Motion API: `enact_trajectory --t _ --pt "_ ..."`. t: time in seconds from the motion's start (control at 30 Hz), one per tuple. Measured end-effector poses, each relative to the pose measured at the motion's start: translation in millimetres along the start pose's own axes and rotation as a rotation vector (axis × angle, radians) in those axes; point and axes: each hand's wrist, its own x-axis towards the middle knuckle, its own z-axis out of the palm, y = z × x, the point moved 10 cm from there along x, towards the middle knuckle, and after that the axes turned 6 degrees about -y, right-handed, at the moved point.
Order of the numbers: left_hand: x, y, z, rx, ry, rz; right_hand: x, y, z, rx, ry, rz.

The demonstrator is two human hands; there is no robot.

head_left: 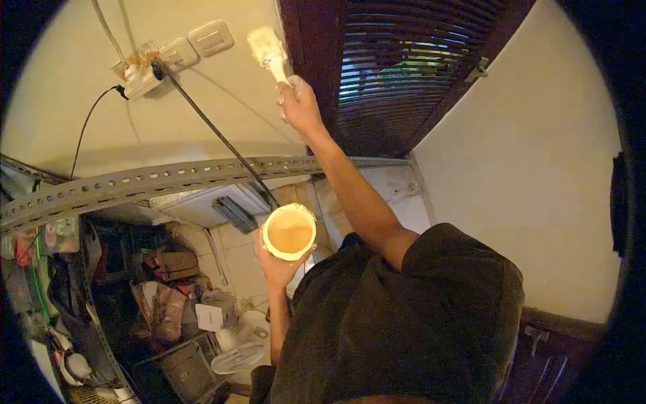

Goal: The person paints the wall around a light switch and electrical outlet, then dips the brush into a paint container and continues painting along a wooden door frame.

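Observation:
My right hand (299, 106) is stretched up to the wall, its fingers wrapped round the handle of a paintbrush (267, 48). The bristles are coated in pale paint and lie at or close to the wall beside the dark window frame; contact is hard to tell. Paint smears show on the fingers. Low in front of my body, my left hand (277, 268) grips a round paint container (290, 231) from below and the side. Its open top faces me, with a yellowish liquid inside and a paint-smeared rim.
Sockets with plugs and cables (145, 71) are on the wall at upper left. A perforated metal shelf rail (168, 174) crosses below them. The louvred shutter (397, 74) stands to the right. Under the rail are bags, a crate (185, 370) and a fan (237, 358).

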Motion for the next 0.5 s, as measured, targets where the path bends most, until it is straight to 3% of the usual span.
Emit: enact_trajectory --t 0.13,0.2,0.23,0.3,0.33,0.4,0.5 --pt "-1.5 -5.3 0.6 0.023 -0.02 -0.025 12.8 46.1 -3.8 -0.072 0.023 -0.038" --pt "-2.0 -6.6 -0.3 0.035 -0.025 -0.028 12.1 118.0 -10.0 -0.101 0.035 0.178" --pt "-2.3 -7.7 -0.7 0.05 -0.027 -0.031 5.8 123.4 -10.6 -0.101 0.035 0.177" --pt "-3.5 -12.3 -1.4 0.016 -0.012 -0.035 -19.7 154.9 -14.4 -0.019 0.032 0.429" --pt "-5.9 -14.0 -0.8 -0.018 -0.001 -0.043 -24.8 158.9 -20.3 -0.02 0.031 0.432" --pt "-4.8 -8.3 1.0 -0.044 0.01 -0.071 -52.2 198.9 -12.2 0.433 -0.032 0.723" --pt "-5.1 -10.8 -2.7 0.012 0.011 -0.047 -67.3 227.7 -19.4 0.513 0.041 0.877"
